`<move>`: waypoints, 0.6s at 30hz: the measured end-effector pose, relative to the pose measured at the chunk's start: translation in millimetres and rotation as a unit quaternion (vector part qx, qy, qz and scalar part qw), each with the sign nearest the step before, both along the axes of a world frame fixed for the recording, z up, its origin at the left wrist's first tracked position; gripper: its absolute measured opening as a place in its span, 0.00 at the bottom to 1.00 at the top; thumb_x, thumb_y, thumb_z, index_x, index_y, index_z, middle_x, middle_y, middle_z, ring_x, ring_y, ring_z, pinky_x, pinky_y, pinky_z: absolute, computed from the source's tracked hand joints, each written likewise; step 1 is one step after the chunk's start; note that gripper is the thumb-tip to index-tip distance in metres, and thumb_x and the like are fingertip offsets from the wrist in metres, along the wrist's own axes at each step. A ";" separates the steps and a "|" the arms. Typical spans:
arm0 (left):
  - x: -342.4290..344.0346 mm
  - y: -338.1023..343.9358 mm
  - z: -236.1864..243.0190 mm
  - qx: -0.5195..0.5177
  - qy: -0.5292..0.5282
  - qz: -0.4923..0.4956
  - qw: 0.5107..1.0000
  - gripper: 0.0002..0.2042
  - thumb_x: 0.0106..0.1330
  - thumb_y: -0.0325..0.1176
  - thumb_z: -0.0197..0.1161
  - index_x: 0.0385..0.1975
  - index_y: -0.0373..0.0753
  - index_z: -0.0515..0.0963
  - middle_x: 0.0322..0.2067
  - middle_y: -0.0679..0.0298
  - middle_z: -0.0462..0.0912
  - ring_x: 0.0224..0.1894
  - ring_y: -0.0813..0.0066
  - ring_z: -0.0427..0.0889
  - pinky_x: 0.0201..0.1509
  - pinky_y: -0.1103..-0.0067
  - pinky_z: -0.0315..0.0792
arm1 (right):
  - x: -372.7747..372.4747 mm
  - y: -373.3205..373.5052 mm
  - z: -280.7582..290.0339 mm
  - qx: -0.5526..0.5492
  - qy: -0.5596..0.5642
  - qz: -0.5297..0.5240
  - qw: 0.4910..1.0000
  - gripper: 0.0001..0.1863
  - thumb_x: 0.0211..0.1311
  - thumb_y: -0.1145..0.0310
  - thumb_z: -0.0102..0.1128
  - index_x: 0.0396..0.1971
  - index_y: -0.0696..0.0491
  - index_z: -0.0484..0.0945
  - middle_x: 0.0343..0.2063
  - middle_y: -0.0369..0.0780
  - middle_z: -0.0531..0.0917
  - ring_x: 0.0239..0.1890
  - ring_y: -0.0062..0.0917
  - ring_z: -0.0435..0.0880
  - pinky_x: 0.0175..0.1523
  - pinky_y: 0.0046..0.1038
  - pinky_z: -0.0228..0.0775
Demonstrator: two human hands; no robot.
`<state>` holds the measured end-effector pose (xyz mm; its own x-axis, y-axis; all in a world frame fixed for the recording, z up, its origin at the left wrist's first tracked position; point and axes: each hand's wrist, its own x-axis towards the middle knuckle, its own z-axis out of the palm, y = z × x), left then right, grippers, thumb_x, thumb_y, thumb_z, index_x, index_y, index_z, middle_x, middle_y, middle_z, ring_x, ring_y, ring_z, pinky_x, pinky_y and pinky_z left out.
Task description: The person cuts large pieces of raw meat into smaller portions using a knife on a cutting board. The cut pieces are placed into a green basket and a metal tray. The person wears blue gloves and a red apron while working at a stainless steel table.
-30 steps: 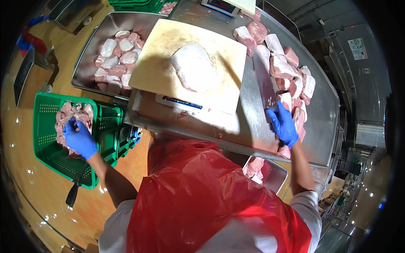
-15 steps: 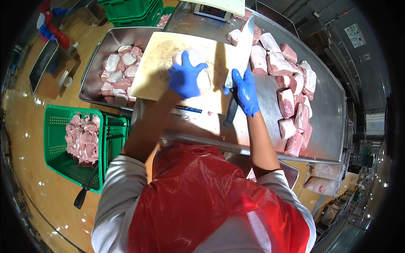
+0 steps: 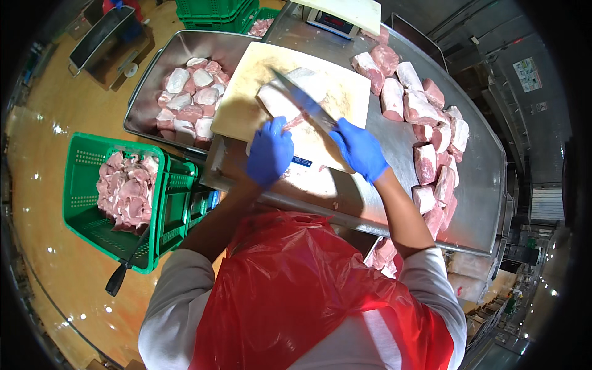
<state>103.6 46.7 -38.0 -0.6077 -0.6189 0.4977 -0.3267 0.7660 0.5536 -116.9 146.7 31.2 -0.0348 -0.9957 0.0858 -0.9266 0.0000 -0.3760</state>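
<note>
Fingers, right: your right hand (image 3: 359,150), in a blue glove, is curled around the knife (image 3: 300,97); the grip is narrow, and the handle is mostly covered by it.
Fingers, left: your left hand (image 3: 269,154), also gloved in blue, keeps its fingers close together, pointing away from you. Their tips are at the near edge of the meat piece (image 3: 311,80); whether they pinch it or only touch it, I cannot tell.
Blade: it runs slantwise across the meat piece, from your right hand toward the far left. I cannot tell if its edge is inside the meat.
Meat piece: it rests on the cutting board (image 3: 237,98), in front of you; pale on top, with some pink at the near side.
Right side: many pink meat blocks (image 3: 425,163) are gathered on the steel table (image 3: 475,209), well apart from your right hand.
Left side: the metal tub (image 3: 143,102), beside the board, contains cut meat chunks (image 3: 190,111). Nearer to you, the green crate (image 3: 79,191) contains meat trimmings (image 3: 128,191).
Crate rim: a black handle (image 3: 115,282) sticks out at its near corner.
</note>
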 end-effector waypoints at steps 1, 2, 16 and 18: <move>2.2 10.4 -13.0 0.021 0.019 -0.015 0.999 0.10 0.59 0.27 0.65 0.40 0.36 0.81 0.41 0.53 0.79 0.47 0.53 0.78 0.50 0.64 0.74 | 5.6 -19.1 4.0 -0.002 0.024 0.035 0.999 0.13 0.74 0.57 0.50 0.44 0.52 0.73 0.35 0.49 0.84 0.37 0.50 0.84 0.39 0.49 0.75; 5.7 19.3 -18.9 0.042 0.037 -0.031 0.998 0.10 0.59 0.27 0.65 0.40 0.36 0.81 0.41 0.53 0.79 0.47 0.53 0.78 0.49 0.64 0.74 | 11.6 -37.3 4.8 -0.005 0.035 0.063 0.997 0.13 0.74 0.57 0.50 0.44 0.52 0.73 0.36 0.49 0.84 0.37 0.50 0.84 0.39 0.48 0.76; 55.7 34.6 -21.0 0.019 0.062 0.096 0.993 0.11 0.60 0.26 0.64 0.43 0.40 0.80 0.35 0.57 0.82 0.35 0.53 0.83 0.41 0.64 0.78 | -98.7 -4.6 3.2 0.163 0.261 0.163 0.937 0.15 0.71 0.58 0.53 0.53 0.45 0.71 0.35 0.47 0.84 0.30 0.45 0.85 0.33 0.43 0.78; 44.4 30.5 -14.8 0.029 0.062 0.107 0.992 0.11 0.61 0.27 0.65 0.44 0.40 0.80 0.35 0.56 0.82 0.35 0.53 0.83 0.41 0.65 0.78 | -125.6 22.5 18.1 0.196 0.312 0.135 0.920 0.13 0.71 0.57 0.54 0.49 0.45 0.72 0.33 0.46 0.84 0.28 0.45 0.84 0.32 0.44 0.77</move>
<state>147.9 77.3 -52.8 -0.3958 -0.7568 0.5202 -0.4057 0.6523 0.6402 -242.5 169.2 49.3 0.1524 -0.9195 -0.3622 -0.9479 -0.2397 0.2097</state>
